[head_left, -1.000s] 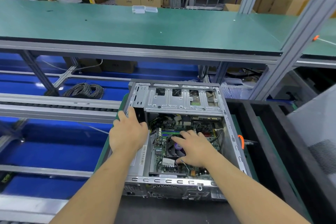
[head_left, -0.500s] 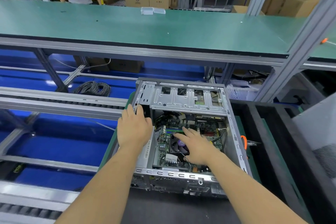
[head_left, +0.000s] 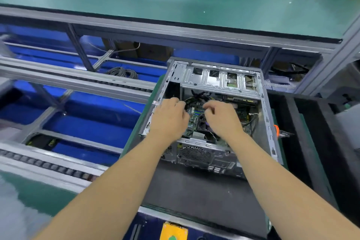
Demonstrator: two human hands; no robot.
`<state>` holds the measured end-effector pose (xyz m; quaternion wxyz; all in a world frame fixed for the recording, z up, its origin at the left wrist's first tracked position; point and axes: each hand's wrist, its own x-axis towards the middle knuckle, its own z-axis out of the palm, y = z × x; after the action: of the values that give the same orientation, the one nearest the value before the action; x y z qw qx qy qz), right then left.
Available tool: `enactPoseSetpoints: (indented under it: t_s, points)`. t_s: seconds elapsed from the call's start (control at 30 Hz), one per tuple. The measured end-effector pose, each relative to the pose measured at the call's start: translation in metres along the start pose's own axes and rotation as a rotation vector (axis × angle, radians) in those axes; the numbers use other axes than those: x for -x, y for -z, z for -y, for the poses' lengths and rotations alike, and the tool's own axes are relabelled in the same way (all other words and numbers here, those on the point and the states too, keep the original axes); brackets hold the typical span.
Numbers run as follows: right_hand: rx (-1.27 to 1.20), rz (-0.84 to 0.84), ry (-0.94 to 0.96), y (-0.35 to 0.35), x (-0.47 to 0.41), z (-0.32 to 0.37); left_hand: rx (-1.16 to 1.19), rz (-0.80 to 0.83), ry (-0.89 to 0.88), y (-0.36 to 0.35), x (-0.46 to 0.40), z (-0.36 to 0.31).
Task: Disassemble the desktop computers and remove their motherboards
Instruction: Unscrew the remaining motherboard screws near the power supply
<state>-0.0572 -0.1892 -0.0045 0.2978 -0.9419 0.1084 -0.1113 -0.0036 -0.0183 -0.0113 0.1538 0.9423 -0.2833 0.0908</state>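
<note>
An open grey desktop case (head_left: 265, 115) lies on a dark mat, side panel off. Its green motherboard (head_left: 191, 121) with a black CPU fan (head_left: 202, 124) shows between my hands. A silver drive cage (head_left: 220, 80) spans the far end, and black cables (head_left: 196, 96) loop just below it. My left hand (head_left: 169, 117) reaches in at the case's left wall, fingers curled down at the cable loop. My right hand (head_left: 222, 118) is over the fan, its fingertips pinched together at the cables. What each fingertip grips is partly hidden.
An orange-handled tool (head_left: 276, 129) lies just right of the case. Black foam dividers (head_left: 311, 122) stand further right. A roller conveyor rail (head_left: 78, 82) and blue bins run on the left, with a cable coil (head_left: 122, 72). A green shelf (head_left: 175, 9) overhangs beyond.
My left hand left the case's left wall and moved inside toward the cables. My right hand lifted off the fan and curled its fingers. The view has dropped and shifted right.
</note>
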Motion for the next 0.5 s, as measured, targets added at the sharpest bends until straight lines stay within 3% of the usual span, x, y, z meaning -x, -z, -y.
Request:
enactPoseSetpoints:
  t_s: [0.17,0.27,0.37,0.5]
  points:
    - [0.291,-0.294,0.251,-0.03,0.043,0.063,-0.025,-0.243,-0.194,0.021,0.056,0.022]
    - [0.324,-0.404,0.456,-0.072,0.081,0.094,0.012,-0.224,-0.186,0.021,0.104,0.064]
    - [0.309,-0.176,0.573,-0.13,0.116,0.123,0.032,-0.14,-0.002,0.01,0.159,0.113]
    - [0.364,0.293,0.571,-0.206,0.156,0.156,-0.024,0.117,0.301,-0.006,0.232,0.177]
